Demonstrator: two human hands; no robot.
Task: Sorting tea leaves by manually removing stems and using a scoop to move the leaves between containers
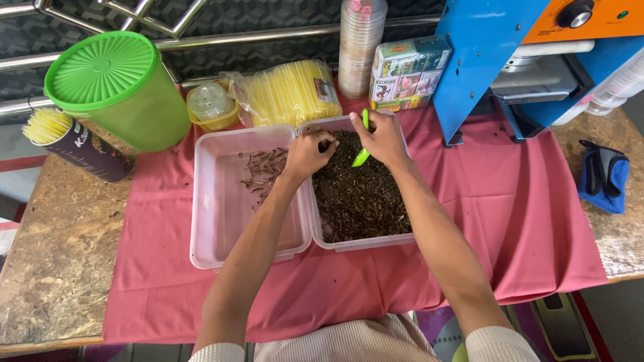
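Note:
Two clear plastic tubs sit side by side on a red cloth. The right tub is full of dark dried leaves. The left tub holds only a small scatter of brown twigs. My left hand reaches over the shared rim, its fingers pinched in the far end of the dark leaves. My right hand grips a small green scoop, whose tip points down into the leaves.
A green lidded bucket and a dark can of yellow straws stand at the left. Behind the tubs lie a yellow straw pack, a small lidded cup, stacked cups and a box. A blue machine stands at right, with a blue pouch.

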